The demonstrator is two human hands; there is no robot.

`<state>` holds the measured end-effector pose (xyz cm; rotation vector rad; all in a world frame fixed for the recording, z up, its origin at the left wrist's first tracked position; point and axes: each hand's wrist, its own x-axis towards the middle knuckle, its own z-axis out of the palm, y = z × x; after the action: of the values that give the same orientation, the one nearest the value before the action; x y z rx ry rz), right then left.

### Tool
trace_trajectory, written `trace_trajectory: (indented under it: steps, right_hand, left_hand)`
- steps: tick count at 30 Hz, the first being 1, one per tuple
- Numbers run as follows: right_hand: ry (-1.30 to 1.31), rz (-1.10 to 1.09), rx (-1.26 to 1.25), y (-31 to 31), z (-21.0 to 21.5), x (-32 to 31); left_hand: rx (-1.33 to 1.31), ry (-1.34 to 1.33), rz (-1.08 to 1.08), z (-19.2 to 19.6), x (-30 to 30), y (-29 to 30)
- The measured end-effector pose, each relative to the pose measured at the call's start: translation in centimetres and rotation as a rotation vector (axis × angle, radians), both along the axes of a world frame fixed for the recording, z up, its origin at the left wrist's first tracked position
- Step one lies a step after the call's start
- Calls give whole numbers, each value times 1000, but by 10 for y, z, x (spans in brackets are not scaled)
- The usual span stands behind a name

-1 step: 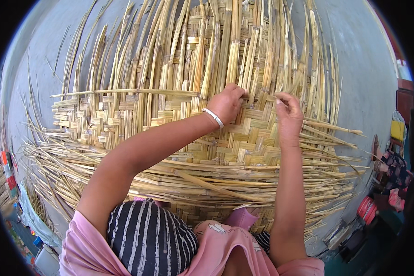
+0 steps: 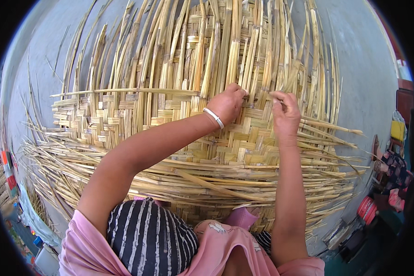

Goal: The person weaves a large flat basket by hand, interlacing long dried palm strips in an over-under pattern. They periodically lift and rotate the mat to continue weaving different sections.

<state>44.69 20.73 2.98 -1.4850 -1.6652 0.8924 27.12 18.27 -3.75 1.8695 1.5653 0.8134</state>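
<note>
A large woven mat of flat, split cane strips [image 2: 119, 120] lies before me, its weave of light and dark yellow bands. My left hand [image 2: 227, 103], with a white bangle at the wrist, is closed at the upper edge of the close weave. Its fingertips pinch a cane strip there, largely hidden by the hand. To its right, my right hand [image 2: 286, 112] is raised a little over the mat with thumb and fingers drawn together. A blurred cane strip [image 2: 290, 83] runs up from its fingertips. One thin strip [image 2: 147, 91] lies crosswise left of my left hand.
Long unwoven strip ends [image 2: 145, 55] fan away at the far side. Loose strips [image 2: 207, 184] stick out across the near part. Grey floor [image 2: 361, 83] surrounds the mat. A red container [image 2: 367, 209] and a yellow object [image 2: 398, 130] stand at the right.
My right hand has shifted slightly left, toward my left hand, and the strip at its fingertips has moved with it. The left hand stays in place.
</note>
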Motion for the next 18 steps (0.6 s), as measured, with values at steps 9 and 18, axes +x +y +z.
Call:
trace_trajectory:
  steps: [9,18]
  right_hand:
    - [-212,-96,242,-16,-14,9]
    - [256,-515,-249,-7,-45,21]
  left_hand:
    - [89,297,-221,3,-3,-1]
    - [133,453,-388,-1,-9,-4]
